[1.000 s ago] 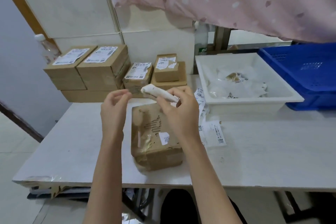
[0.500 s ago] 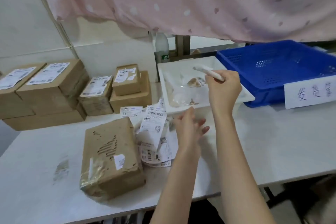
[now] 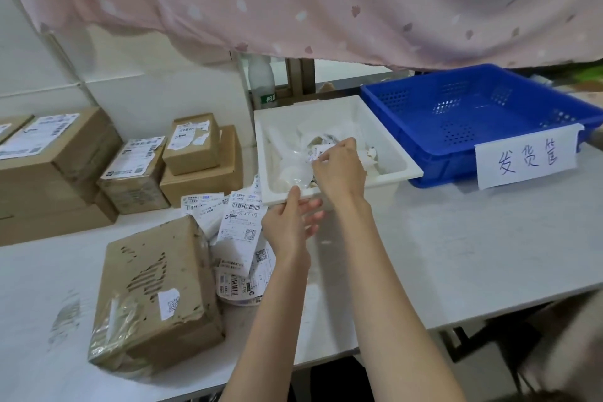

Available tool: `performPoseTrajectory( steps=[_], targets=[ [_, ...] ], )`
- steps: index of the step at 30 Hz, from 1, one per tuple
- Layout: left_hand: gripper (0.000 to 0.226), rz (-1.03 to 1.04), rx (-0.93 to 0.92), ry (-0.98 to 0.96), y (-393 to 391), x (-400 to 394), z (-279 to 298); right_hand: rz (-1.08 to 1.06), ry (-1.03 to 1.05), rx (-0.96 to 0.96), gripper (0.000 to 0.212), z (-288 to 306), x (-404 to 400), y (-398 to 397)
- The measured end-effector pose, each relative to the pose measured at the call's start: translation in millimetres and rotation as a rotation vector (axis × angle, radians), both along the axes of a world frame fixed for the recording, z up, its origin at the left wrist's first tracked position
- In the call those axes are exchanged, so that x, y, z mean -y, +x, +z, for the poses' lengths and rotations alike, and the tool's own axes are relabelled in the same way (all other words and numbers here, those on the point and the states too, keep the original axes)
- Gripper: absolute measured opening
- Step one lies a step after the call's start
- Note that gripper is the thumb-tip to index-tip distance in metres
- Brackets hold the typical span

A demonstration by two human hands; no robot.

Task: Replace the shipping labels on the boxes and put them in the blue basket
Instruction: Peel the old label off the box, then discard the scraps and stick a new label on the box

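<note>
Right fingers: pinched on a crumpled old label (image 3: 318, 151), held over the white bin (image 3: 396, 153); thumb and forefinger closed on the paper, other fingers curled behind.
Right hand (image 3: 341, 173): above the bin's near half, wrist crossing the front rim.
Old label: small, scrunched, printed side partly showing; directly above the scrap already in the bin, so the drop looks to be straight down.
Left fingers: relaxed, slightly spread, holding nothing; fingertips just below the bin's front rim, contact with it unclear.
Left hand (image 3: 287, 222): beside the loose labels (image 3: 239, 222), nearer to them and to the box than the right.
Loose labels: fanned pile of several sheets, between box and bin, touching the box's right edge.
Box (image 3: 153, 290): stripped, torn top face with 1 small label remnant; lies left and toward the person from both hands, long axis running away from the person, tilted slightly right.
Basket (image 3: 473, 121): blue, right of the bin and touching it, no box visible inside; paper sign on its front wall.
Waiting boxes (image 3: 192, 143): stacked at the back left, old labels on top.
Step judged: discarding the peeled label; fresh label for the box not yet applied.
Next reach judged: left hand to the pile, as the nearer one.
</note>
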State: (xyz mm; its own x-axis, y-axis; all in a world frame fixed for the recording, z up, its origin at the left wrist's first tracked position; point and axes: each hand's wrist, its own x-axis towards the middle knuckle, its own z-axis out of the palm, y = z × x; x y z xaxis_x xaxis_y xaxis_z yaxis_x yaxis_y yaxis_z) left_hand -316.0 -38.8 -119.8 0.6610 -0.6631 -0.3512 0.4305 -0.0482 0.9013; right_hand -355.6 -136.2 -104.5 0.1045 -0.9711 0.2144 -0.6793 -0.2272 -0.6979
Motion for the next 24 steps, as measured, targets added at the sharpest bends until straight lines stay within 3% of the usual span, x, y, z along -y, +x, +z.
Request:
performPoseTrajectory(
  steps=[5,7,10,11,14,16,19,22,24],
  targets=[
    [0.025,-0.029,-0.109,-0.049,-2.1,-3.2,3.2,-0.036,-0.021,-0.224,0.03,1.5,-0.7,2.5],
    [0.032,-0.053,-0.124,-0.044,-3.6,-4.2,4.8,-0.05,-0.024,-0.182,0.028,0.1,0.0,4.5],
    [0.036,-0.218,-0.145,0.019,-3.1,-7.1,8.9,-0.053,-0.042,0.034,0.022,1.0,-4.2,4.9],
    [0.034,-0.335,-0.087,0.093,-1.7,-10.2,11.4,-0.053,-0.055,0.101,0.023,2.7,-7.6,5.0],
    [0.022,-0.745,0.314,0.346,5.0,-24.2,27.4,-0.015,-0.097,0.227,0.024,8.8,-21.7,7.8],
    [0.022,-0.829,0.513,0.368,12.4,-33.6,46.9,0.03,-0.1,0.316,0.022,15.3,-34.0,10.7],
    [0.017,-0.628,0.704,0.296,40.3,-53.4,82.2,0.101,-0.072,0.454,0.021,26.8,-54.0,16.5],
    [0.008,-0.353,1.038,0.243,82.7,-87.5,107.7,0.209,0.005,0.526,0.016,36.2,-72.5,23.3],
    [0.009,-0.188,1.11,0.208,111.9,-110.9,110.3,0.322,0.097,0.535,0.011,38.2,-86.1,29.3]
  ],
)
